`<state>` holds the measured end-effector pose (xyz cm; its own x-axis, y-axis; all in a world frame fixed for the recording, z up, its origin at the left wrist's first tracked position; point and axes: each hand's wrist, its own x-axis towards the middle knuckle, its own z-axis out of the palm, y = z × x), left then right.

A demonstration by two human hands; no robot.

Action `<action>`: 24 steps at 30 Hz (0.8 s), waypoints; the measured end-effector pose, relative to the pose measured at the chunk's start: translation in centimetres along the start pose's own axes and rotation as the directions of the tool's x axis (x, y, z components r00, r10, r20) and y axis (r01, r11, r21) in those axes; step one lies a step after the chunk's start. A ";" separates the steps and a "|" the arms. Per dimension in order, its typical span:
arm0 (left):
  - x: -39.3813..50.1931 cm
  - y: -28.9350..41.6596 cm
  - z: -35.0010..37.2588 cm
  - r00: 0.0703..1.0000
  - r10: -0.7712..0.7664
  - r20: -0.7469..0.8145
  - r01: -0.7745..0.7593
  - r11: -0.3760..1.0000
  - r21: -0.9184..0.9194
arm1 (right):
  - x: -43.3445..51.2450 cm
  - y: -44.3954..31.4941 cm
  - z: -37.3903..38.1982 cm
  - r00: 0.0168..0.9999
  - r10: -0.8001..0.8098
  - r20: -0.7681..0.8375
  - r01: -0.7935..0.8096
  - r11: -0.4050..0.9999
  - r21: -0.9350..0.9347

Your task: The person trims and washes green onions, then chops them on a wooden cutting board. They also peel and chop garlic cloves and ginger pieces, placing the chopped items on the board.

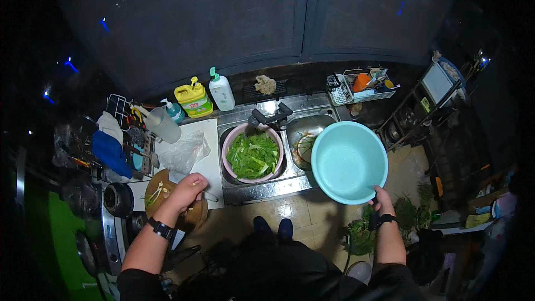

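Note:
With my right hand [381, 200] I grip the near rim of a light blue plastic basin [349, 161], tilted so its inside shows, partly over the right sink bowl [299, 127]. My left hand [191, 190] is closed above a round wooden cutting board [155, 182], with a small pale bit at the fingers. A cleaver [209, 196] lies partly hidden beneath that hand, and scallion pieces [154, 195] lie on the board. In the left sink bowl, a pink basin [227, 165] holds leafy greens [253, 154] under the black faucet [271, 115]. Food scraps and a strainer sit in the right bowl.
Behind the board is a clear plastic bag [186, 152]. A yellow detergent jug [194, 99] and a white pump bottle [222, 92] stand at the back. A wire basket [370, 85] is at the back right. Bunches of greens [361, 236] lie on the floor at right.

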<state>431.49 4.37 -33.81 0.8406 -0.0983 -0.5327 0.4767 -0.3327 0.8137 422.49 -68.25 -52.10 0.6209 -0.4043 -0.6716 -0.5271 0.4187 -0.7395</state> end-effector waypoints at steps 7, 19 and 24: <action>13.3 5.4 5.8 0.969 0.245 0.040 -0.245 0.915 0.321 | -1.9 0.8 0.9 0.984 0.137 -0.117 -0.141 0.990 -0.029; 26.1 9.4 9.1 0.892 0.450 0.039 -0.353 0.642 0.680 | -12.8 3.0 -11.3 0.928 0.036 -0.372 0.046 0.977 0.210; 23.6 9.3 12.4 0.927 0.372 0.053 -0.321 0.709 0.628 | -13.9 3.9 -17.5 0.923 0.096 -0.373 0.032 0.946 0.321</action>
<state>452.55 -12.69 -41.65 0.9426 -0.2650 -0.2030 -0.0937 -0.7936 0.6012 401.64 -75.25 -46.49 0.3059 -0.6366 -0.7080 -0.2927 0.6447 -0.7062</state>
